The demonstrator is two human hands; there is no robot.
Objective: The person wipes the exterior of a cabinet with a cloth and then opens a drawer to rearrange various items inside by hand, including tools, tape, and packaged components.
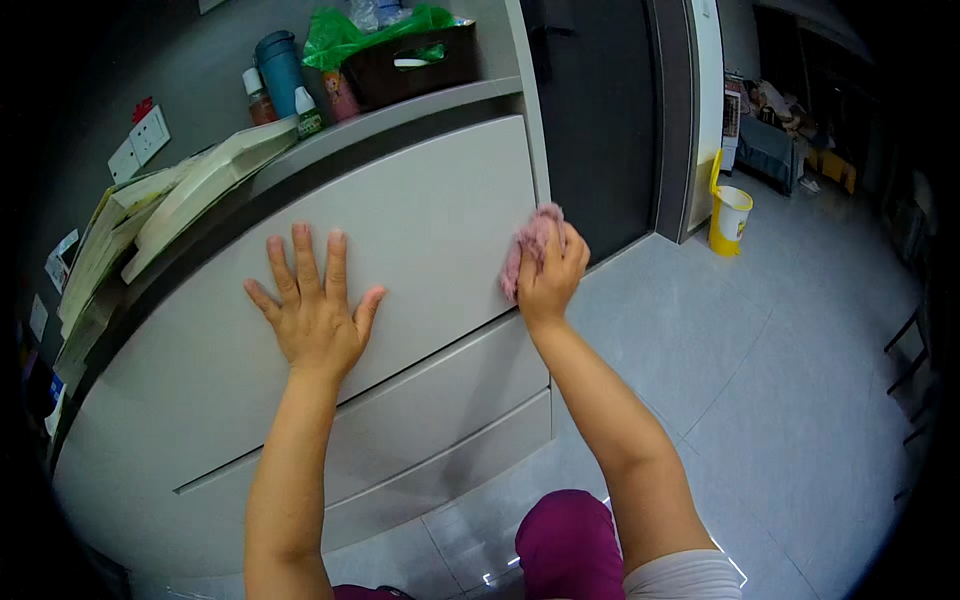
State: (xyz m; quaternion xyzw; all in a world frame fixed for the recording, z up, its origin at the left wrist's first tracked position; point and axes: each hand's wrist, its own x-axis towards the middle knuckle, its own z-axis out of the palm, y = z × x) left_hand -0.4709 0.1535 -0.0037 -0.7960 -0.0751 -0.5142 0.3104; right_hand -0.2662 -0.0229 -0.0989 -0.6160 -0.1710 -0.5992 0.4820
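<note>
At far left, papers (110, 235) and a flat white tray (205, 185) lie stacked on the cabinet top (420, 108), below wall sockets (140, 143). Further right on the top stand a teal flask (280, 68), two small bottles (305, 112), and a dark basket (415, 62) holding a green bag (350, 30).

The left hand (315, 310) lies flat on the white cabinet front (430, 210), fingers spread apart, palm against the upper panel; it holds nothing.

The right hand (550, 275) is closed on a pink cloth (530, 245), pressing it against the same panel near its right edge. The cloth shows above and to the left of the fingers.

Below, two lower panels (440, 400) run across the cabinet. A knee in magenta cloth (570, 540) shows at the bottom edge.

At right, a yellow and white bin (730, 215) stands on the grey tiled floor (780, 380), beside a dark door (600, 120).
</note>
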